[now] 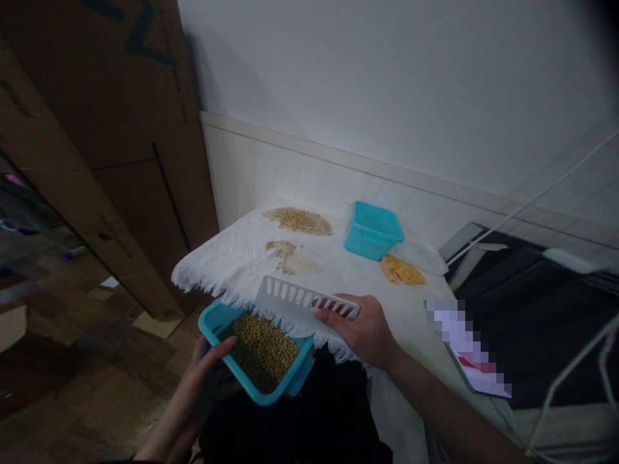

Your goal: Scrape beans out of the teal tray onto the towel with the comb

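My left hand (pixel 200 380) grips a teal plastic basket (pixel 290 380) from below, thumb over its near rim, just under the table's fringed edge. The basket is filled with yellowish beans (pixel 261 348). My right hand (pixel 365 332) is closed on a white slotted plastic board (pixel 290 299), held flat at the table edge above the basket. On the white cloth (pixel 232 258) lie a pile of beans (pixel 300 221) at the back and a smaller mixed pile of beans and white grains (pixel 290 256) nearer to me.
A second teal basket (pixel 372 231) stands on the table's far right, with yellow chips (pixel 401 270) and a clear lid beside it. Large cardboard boxes (pixel 111 129) lean at left. A dark appliance (pixel 532 322) and white cables sit right. Wooden floor lies below.
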Demonstrator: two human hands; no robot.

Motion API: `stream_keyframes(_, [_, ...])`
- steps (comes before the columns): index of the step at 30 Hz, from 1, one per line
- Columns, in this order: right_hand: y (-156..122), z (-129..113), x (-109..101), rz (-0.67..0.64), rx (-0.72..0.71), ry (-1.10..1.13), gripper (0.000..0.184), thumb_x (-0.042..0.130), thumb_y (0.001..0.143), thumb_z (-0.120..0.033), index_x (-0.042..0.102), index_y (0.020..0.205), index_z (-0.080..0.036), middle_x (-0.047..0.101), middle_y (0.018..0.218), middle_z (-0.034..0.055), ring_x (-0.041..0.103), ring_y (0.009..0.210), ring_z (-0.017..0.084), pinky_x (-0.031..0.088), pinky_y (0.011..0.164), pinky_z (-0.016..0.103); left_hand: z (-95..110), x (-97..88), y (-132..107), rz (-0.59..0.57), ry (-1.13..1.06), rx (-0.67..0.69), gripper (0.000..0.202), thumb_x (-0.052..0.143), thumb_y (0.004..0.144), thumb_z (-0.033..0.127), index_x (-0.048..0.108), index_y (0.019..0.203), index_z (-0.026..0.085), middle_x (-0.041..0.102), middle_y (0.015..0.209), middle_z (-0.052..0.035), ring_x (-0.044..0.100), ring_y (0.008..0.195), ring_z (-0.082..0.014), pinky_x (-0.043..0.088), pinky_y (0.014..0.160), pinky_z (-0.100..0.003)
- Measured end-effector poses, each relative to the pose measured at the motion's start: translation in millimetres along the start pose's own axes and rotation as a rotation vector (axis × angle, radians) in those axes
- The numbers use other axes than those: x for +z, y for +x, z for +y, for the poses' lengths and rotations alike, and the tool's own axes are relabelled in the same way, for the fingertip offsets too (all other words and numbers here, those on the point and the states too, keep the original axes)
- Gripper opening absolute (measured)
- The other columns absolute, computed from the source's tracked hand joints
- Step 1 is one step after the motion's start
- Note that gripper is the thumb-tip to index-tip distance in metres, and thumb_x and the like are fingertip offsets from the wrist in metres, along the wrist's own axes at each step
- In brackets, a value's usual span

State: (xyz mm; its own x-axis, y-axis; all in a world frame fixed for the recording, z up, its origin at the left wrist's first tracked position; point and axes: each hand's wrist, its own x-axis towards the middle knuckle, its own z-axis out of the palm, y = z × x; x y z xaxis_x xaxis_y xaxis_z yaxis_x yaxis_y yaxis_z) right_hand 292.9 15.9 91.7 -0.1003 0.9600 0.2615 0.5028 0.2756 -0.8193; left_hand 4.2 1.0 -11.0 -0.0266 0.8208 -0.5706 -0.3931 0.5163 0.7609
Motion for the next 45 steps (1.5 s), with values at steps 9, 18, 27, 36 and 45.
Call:
stream_keyframes(9, [27,29,-19,0.296,0.001,-0.125,0.046,0.080,0.092,-0.064,0.090,0.089,-0.019,0.078,0.067,0.0061,0.068,0.061,0.023,0.052,0.057,0.031,6,9.2,1,0.089,0.002,-0.052,0.079,0.099,0.080,0.034,0.057,0.147,0.035,0.080,0.129,-0.0120,0.087,0.110,-0.0397,0.073,0.095,-0.060])
stream_keyframes(18, [45,47,-24,0.229,-0.016,-0.095,0.048,0.082,0.090,-0.065,0.092,0.089,-0.018,0.080,0.070,0.0064,0.066,0.061,0.022,0.047,0.057,0.030,1,3.4,6,0.061,-0.023,-0.032,0.088,0.102,0.076,0.039,0.058,0.152,0.036,0.081,0.136,-0.0131,0.087,0.107,-0.0392,0.074,0.092,-0.058])
stream_keyframes(27, [64,56,-33,0.118,-0.048,-0.046,0.050,0.087,0.084,-0.067,0.093,0.091,-0.018,0.085,0.079,0.0090,0.073,0.066,0.025,0.052,0.060,0.032,1,2.3,8,0.048,-0.001,-0.042,0.078,0.094,0.087,0.033,0.055,0.155,0.035,0.079,0.136,-0.0139,0.087,0.107,-0.0370,0.074,0.092,-0.059])
stream_keyframes(36, [70,58,-33,0.070,-0.035,-0.014,0.049,0.091,0.082,-0.067,0.093,0.096,-0.020,0.089,0.090,0.0098,0.083,0.080,0.030,0.062,0.068,0.036,4,2.7,5,0.047,-0.019,-0.055,0.081,0.100,0.080,0.039,0.057,0.148,0.037,0.079,0.133,-0.0104,0.086,0.110,-0.0375,0.074,0.095,-0.056])
stream_keyframes(45, [63,48,-27,0.007,-0.029,0.003,0.040,0.090,0.085,-0.058,0.094,0.096,-0.020,0.088,0.085,0.0086,0.081,0.075,0.028,0.058,0.065,0.033,7,8.7,0,0.080,-0.007,-0.050,0.074,0.094,0.086,0.035,0.057,0.151,0.037,0.079,0.127,-0.0110,0.086,0.102,-0.0357,0.074,0.091,-0.056])
